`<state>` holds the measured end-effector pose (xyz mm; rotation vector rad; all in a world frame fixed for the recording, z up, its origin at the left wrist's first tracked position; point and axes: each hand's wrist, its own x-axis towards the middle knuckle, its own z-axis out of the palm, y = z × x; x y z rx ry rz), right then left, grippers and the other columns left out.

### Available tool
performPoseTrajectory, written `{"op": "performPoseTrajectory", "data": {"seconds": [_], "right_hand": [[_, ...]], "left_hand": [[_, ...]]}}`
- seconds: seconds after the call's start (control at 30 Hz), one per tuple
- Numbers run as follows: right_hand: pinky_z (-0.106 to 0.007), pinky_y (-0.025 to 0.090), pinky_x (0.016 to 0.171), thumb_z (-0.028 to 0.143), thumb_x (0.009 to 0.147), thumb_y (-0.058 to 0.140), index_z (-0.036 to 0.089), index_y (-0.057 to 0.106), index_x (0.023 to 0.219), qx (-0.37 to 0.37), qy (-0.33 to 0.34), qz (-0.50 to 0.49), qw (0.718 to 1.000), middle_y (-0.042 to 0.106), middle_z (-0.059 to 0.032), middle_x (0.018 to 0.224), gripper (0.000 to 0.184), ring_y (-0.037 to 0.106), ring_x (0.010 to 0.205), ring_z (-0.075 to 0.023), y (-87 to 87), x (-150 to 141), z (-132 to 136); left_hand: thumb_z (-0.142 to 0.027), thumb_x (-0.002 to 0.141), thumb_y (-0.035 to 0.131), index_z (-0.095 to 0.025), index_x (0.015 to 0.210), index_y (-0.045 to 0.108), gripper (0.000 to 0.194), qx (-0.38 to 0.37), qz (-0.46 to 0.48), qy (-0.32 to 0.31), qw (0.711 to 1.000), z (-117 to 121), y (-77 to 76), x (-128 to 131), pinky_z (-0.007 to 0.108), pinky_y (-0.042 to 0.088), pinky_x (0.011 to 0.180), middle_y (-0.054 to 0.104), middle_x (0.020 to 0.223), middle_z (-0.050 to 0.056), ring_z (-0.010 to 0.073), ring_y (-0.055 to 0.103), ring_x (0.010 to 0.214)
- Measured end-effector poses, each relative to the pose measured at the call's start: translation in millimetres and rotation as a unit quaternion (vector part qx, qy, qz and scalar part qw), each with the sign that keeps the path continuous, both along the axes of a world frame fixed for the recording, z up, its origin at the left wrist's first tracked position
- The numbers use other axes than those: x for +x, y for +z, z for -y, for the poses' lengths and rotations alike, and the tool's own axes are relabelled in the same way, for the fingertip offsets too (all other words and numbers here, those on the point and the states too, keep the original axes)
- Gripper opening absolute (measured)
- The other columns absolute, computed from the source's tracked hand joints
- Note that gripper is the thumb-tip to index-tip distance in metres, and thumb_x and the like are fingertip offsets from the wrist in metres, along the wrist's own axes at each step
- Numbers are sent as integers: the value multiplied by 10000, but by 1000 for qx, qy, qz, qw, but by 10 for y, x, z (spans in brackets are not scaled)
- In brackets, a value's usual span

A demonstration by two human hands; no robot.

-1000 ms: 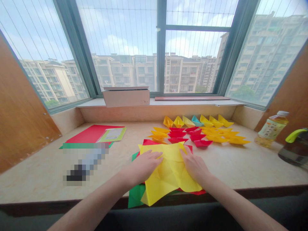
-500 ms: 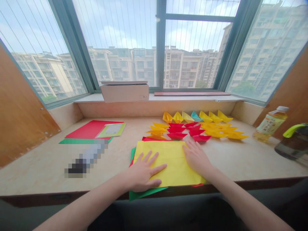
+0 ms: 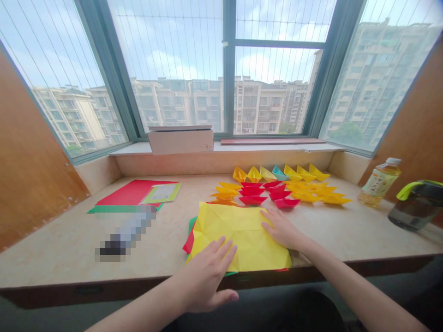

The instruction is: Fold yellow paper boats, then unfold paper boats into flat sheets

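Observation:
A creased sheet of yellow paper (image 3: 244, 230) lies at the front edge of the table, over red paper (image 3: 188, 241) and green paper (image 3: 192, 224) that stick out at its left side. My left hand (image 3: 207, 279) is open at the paper's near left edge, fingers stretched over it and thumb held apart beyond the table edge. On the sheet's right edge rests my right hand (image 3: 282, 229), open, with its fingers lying flat. Just behind the sheet stand folded red paper boats (image 3: 253, 200).
Yellow paper boats (image 3: 335, 199) and one blue boat (image 3: 278, 172) stand in rows at the back. At right are a drink bottle (image 3: 379, 182) and a dark jug (image 3: 415, 207). Red sheets (image 3: 121, 193) and a blurred-out object (image 3: 126, 233) lie left. A white box (image 3: 182, 140) sits on the sill.
My left hand has slid toward me, from the middle left of the yellow sheet to its near edge. The sheet now looks more crumpled. My right hand stays at the right edge.

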<state>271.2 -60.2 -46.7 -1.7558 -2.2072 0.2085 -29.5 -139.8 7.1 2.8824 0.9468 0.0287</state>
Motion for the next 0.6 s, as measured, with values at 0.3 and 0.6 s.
{"op": "performPoseTrajectory", "data": {"seconds": [0.3, 0.6], "right_hand": [[-482, 392, 1113, 341, 902, 539, 128, 612, 1331, 5, 96, -177, 979, 615, -154, 1363, 485, 566, 1273, -299, 140, -86, 123], [-490, 412, 1098, 537, 988, 409, 192, 598, 1329, 60, 66, -409, 908, 635, -140, 1340, 521, 578, 1261, -274, 254, 150, 6]], "left_hand": [[-83, 734, 619, -174, 1405, 532, 683, 21, -65, 72, 995, -21, -77, -248, 556, 397, 1106, 427, 1514, 211, 425, 387, 1394], [19, 837, 369, -262, 1352, 556, 615, 102, 111, 43, 988, -155, 29, -751, 365, 533, 992, 667, 1297, 88, 236, 662, 1147]]}}
